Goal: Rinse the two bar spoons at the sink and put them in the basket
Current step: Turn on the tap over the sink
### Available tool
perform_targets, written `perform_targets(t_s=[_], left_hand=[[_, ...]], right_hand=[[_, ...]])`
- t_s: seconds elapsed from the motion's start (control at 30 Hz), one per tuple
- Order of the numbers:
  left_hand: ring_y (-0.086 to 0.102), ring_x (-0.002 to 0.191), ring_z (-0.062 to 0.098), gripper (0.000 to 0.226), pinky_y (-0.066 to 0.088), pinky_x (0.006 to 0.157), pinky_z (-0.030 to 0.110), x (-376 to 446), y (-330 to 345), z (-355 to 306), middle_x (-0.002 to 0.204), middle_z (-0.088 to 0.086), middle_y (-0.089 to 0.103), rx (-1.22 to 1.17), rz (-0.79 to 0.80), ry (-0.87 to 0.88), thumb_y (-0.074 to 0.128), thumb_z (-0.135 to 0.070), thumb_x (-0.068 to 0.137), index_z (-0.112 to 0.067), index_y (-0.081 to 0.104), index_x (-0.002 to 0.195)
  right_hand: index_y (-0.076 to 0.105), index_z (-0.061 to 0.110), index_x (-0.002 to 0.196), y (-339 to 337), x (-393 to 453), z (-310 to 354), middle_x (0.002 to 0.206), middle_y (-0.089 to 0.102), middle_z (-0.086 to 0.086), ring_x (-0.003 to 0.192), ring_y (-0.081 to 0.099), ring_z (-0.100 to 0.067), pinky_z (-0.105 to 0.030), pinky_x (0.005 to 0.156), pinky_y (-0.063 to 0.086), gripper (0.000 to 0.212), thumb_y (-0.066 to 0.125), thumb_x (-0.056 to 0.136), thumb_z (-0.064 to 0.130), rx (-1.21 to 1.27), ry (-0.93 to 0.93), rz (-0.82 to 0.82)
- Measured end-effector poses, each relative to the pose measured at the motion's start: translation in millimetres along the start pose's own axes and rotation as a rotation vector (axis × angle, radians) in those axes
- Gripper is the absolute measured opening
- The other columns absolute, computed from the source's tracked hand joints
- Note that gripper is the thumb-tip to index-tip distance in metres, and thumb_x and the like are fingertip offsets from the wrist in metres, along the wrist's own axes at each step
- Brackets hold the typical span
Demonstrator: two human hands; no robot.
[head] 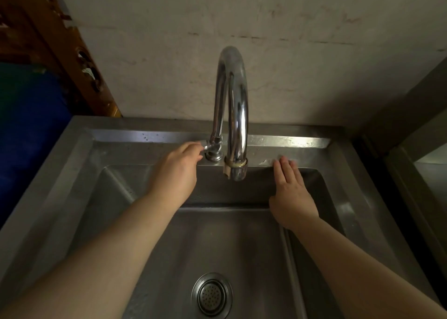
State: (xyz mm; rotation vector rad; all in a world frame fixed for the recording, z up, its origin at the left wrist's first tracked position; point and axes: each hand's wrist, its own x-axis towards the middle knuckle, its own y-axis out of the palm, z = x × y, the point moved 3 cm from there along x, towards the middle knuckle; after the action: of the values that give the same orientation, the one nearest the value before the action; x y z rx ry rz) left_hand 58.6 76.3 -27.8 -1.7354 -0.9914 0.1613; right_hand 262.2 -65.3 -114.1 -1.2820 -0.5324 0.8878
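Fingers (pixel 193 148) of my left hand (pixel 177 171) are pinched together on the small tap handle (pixel 205 147) at the base of the faucet (pixel 233 106). My right hand (pixel 291 193) lies flat, its fingers (pixel 284 165) straight and close together, with the tips resting on the back ledge of the sink (pixel 302 142); it holds nothing.

No water comes from the spout (pixel 237 173), and the basin around the drain strainer (pixel 211 294) shows no running stream, though a few drops sit on the ledge. I cannot see either bar spoon anywhere: not in my hands, not in the basin, not on the rim. The basket is out of view as well.

From that I judge the job has barely begun, or I am between steps at the tap. Whether I am about to turn it on or off, I cannot tell. Both spoons remain to be found, rinsed and placed, as far as this view shows.
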Motion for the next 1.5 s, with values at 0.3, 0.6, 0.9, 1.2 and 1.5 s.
perform_targets(t_s=[0.3, 0.6, 0.9, 1.2, 1.5], left_hand=[[0.063, 0.079, 0.038, 0.012, 0.053, 0.066, 0.045, 10.2, -2.9, 2.9, 0.09, 0.015, 0.069, -0.012, -0.012, -0.063, 0.055, 0.0, 0.09, -0.004, 0.066, 0.092], [0.062, 0.076, 0.035, 0.01, 0.052, 0.063, 0.042, 13.3, -4.4, 4.4, 0.084, 0.014, 0.067, -0.045, -0.005, -0.038, 0.056, 0.001, 0.089, -0.003, 0.064, 0.087], [0.061, 0.076, 0.034, 0.011, 0.052, 0.065, 0.043, 14.0, -3.8, 5.9, 0.081, 0.012, 0.065, -0.046, 0.026, -0.058, 0.055, -0.003, 0.091, -0.003, 0.064, 0.086], [0.044, 0.132, 0.022, 0.045, 0.043, 0.102, 0.042, -5.0, 6.5, 7.9, 0.146, -0.001, 0.045, -0.105, 0.192, -0.214, 0.035, -0.035, 0.099, -0.026, 0.04, 0.143], [0.051, 0.123, 0.027, 0.049, 0.044, 0.099, 0.041, -55.3, -42.4, 8.5, 0.135, 0.007, 0.056, 0.061, 0.076, -0.149, 0.043, -0.033, 0.097, -0.016, 0.042, 0.143]], right_hand=[[-0.006, 0.023, 0.154, -0.7, -1.0, 0.8, 0.163, -0.015, 0.005, 0.148, -0.018, -0.017, -0.039, 0.121, 0.012, 0.084, 0.048, 0.089, 0.013, -0.014, -0.01, -0.002], [-0.008, 0.024, 0.153, 0.3, -1.1, 1.0, 0.162, -0.018, 0.006, 0.147, -0.02, -0.016, -0.034, 0.117, 0.011, 0.083, 0.045, 0.091, 0.012, -0.015, -0.003, -0.006], [-0.009, 0.026, 0.153, 4.7, -0.2, -2.5, 0.162, -0.019, 0.007, 0.145, -0.022, -0.015, -0.034, 0.115, 0.005, 0.085, 0.047, 0.09, 0.013, -0.032, -0.009, -0.017], [-0.008, 0.027, 0.152, 6.7, 1.0, -5.2, 0.162, -0.017, 0.008, 0.146, -0.02, -0.016, -0.036, 0.111, 0.01, 0.091, 0.054, 0.086, 0.021, -0.047, -0.016, -0.014], [0.0, 0.029, 0.152, -5.4, -5.4, -6.1, 0.163, -0.006, 0.008, 0.149, -0.009, -0.017, -0.049, 0.115, 0.021, 0.089, 0.058, 0.085, 0.025, -0.05, -0.031, 0.025]])
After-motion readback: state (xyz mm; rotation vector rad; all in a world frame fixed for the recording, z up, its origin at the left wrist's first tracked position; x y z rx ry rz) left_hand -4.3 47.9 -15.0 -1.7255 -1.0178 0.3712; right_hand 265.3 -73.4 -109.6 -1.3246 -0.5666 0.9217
